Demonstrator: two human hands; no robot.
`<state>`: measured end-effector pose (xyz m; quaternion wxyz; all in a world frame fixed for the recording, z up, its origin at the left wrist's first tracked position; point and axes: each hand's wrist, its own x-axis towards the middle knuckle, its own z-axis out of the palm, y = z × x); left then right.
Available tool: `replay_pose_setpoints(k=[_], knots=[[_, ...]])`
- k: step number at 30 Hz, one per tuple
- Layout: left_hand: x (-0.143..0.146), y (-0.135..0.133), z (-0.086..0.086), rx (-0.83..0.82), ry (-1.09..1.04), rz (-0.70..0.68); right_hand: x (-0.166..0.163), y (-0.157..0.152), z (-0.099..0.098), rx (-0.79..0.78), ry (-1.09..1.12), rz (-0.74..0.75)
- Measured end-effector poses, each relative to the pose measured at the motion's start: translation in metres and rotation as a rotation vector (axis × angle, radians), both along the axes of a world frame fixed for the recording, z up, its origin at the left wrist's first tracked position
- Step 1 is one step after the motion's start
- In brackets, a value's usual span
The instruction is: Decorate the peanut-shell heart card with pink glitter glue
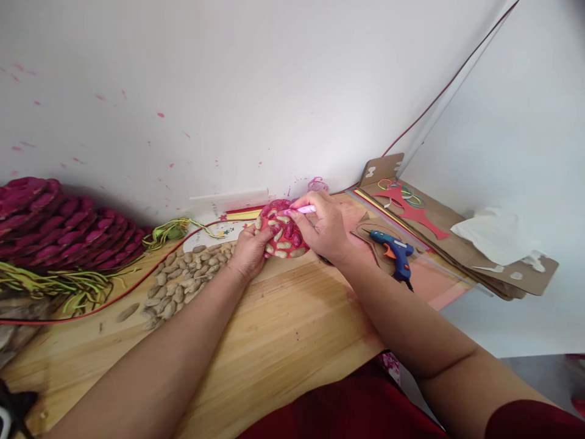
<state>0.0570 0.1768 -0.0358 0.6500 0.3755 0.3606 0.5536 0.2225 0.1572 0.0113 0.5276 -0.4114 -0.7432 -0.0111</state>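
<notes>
My left hand [253,249] grips the left edge of a round red disc [284,235] covered with peanuts in their shells. Some of those peanuts are coloured magenta, others are still pale tan. Between the fingers of my right hand [325,225] is a pink marker [305,210], its tip against the peanuts near the top of the disc. The disc is held up over the wooden table, tilted toward me. A heap of unshelled peanuts [187,277] lies on the table left of my left hand.
Stacked magenta peanut-covered pieces [68,225] with yellow-green strings [68,289] stand at the left. A blue glue gun [397,251] lies right of my right hand. Cardboard [457,244] holds red paper scraps [423,219] and white tissue [493,235]. A red cord [137,280] crosses the wooden table [283,329].
</notes>
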Motion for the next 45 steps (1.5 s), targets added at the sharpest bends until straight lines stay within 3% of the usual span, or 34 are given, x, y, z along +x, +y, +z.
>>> replay_pose_setpoints(k=[7, 20, 24, 31, 45], knots=[[-0.001, 0.0005, -0.0017, 0.02, 0.021, -0.019, 0.0005, 0.0002, -0.0002, -0.001, 0.005, 0.029], [0.0005, -0.0008, -0.0041, 0.04, 0.096, 0.026, -0.0034, -0.006, 0.0019, 0.09, -0.169, -0.097], [0.0001, -0.0013, -0.0041, 0.057, 0.109, 0.063, -0.0031, -0.0076, 0.0057, 0.094, -0.098, -0.113], [-0.0001, -0.0022, -0.0066, 0.132, 0.17, 0.047, -0.0027, -0.0028, 0.0025, -0.029, 0.071, 0.007], [-0.0013, -0.0024, -0.0093, 0.205, 0.183, 0.087, -0.0031, -0.0051, 0.0052, 0.022, 0.046, -0.039]])
